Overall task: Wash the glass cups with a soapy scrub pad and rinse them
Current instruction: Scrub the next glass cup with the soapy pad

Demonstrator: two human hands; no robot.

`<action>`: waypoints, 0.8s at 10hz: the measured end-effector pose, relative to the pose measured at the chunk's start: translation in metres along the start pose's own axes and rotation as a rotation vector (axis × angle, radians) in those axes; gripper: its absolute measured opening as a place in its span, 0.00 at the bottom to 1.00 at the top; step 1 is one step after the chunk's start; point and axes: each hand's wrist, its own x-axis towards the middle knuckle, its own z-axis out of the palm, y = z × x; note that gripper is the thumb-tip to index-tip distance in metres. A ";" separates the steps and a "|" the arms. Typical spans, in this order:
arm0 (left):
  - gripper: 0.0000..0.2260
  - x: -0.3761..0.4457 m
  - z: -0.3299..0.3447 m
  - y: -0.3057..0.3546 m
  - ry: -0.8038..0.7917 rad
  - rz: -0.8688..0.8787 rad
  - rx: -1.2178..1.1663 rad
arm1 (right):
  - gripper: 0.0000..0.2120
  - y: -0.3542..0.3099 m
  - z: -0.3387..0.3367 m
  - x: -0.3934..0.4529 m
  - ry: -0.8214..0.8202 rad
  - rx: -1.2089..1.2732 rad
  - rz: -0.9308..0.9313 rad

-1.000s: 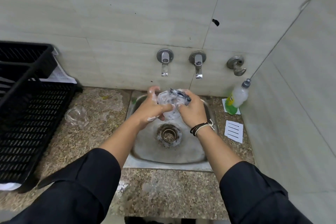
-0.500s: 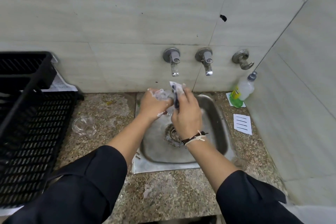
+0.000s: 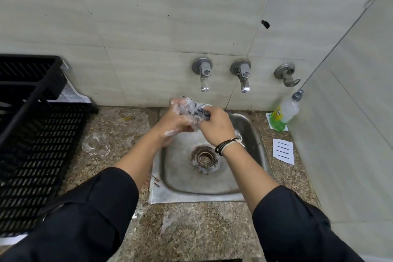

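Over the far edge of the steel sink (image 3: 253, 134), my left hand (image 3: 172, 123) grips a clear glass cup (image 3: 187, 108) covered in foam. My right hand (image 3: 217, 127) holds a dark soapy scrub pad (image 3: 203, 112) pushed against the cup's mouth. Suds cling to my left fingers and wrist. A second clear glass cup (image 3: 95, 144) stands on the speckled counter (image 3: 191, 229) to the left of the sink, apart from both hands.
A black plastic dish rack (image 3: 36, 147) fills the left side. Two taps (image 3: 204, 74) (image 3: 243, 75) and a wall hook (image 3: 287, 74) stick out above the sink. A dish soap bottle (image 3: 285, 112) leans in the right corner, with a white card (image 3: 284, 151) beside it.
The view shifted a little. My right hand turned over the cup with the pad, from upright fingers to a knuckles-up grip. The cup stayed over the sink's far edge.
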 end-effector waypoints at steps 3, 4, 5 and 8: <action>0.13 0.004 0.045 -0.005 0.381 -0.050 -0.440 | 0.14 0.021 -0.015 -0.002 -0.177 0.169 -0.329; 0.17 0.003 0.052 -0.012 0.444 0.043 -0.483 | 0.14 0.012 -0.004 -0.001 -0.212 1.053 0.264; 0.08 0.001 0.047 -0.012 0.458 0.082 -0.359 | 0.15 0.016 0.005 -0.001 -0.306 1.465 0.492; 0.09 0.007 0.045 -0.007 0.527 -0.029 -0.173 | 0.09 0.031 0.001 -0.012 -0.126 0.316 -0.178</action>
